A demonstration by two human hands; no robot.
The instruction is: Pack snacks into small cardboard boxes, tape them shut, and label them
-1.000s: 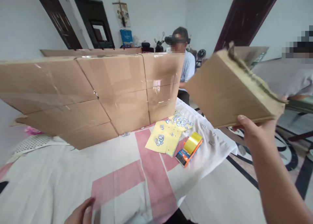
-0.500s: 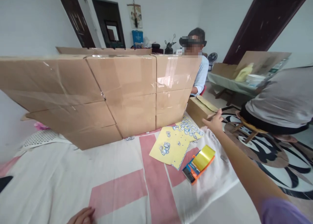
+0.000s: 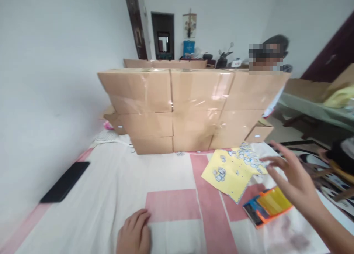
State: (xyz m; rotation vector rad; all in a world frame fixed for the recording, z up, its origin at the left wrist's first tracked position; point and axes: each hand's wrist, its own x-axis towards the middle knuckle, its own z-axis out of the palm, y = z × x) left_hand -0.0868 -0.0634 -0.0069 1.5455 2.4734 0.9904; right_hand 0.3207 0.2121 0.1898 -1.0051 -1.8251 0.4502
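My right hand [image 3: 294, 178] is in the air at the right, slightly blurred, fingers apart and holding nothing. Below it lies an orange and blue tape dispenser [image 3: 261, 209] with a yellow roll of tape. Left of that hand, a yellow paper sheet [image 3: 238, 185] lies on the cloth with many small white and blue cut-outs [image 3: 220, 174] on it. My left hand [image 3: 134, 232] rests on the bed-like cloth near the front, fingers lying together and slightly bent, nothing seen in it. Beyond stands a wall of taped cardboard boxes [image 3: 197, 124], stacked in rows.
A small cardboard box [image 3: 259, 132] stands at the wall's right end. A black phone-like slab [image 3: 65, 182] lies on the pink and white cloth [image 3: 96, 224] at the left. Behind the boxes is a person [image 3: 276, 51] with a head-worn device. At the far right is a wooden stool [image 3: 326, 176].
My right hand has left the small box at the right and come back towards me, above the tape dispenser. The view has swung left, and more of my left hand shows.
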